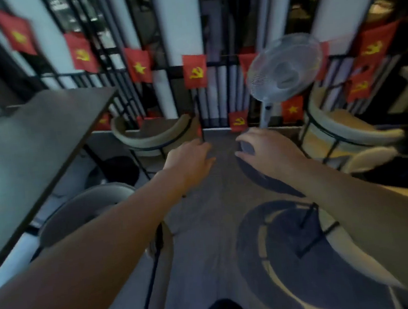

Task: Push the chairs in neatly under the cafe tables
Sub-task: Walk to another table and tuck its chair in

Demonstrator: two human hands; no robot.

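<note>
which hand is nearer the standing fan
Right. The right hand is just below the fan's pole, fingers spread over its base area; the left hand is further to the left, beside a curved-back chair.

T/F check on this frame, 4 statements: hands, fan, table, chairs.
1. Both hands are empty. True: the left hand and right hand reach forward holding nothing.
2. The fan lies tipped on the floor. False: it stands upright by the railing.
3. A dark table sits on the person's left. True.
4. The far left chair is stacked on the table. False: it stands on the floor beyond the table's corner.
</note>
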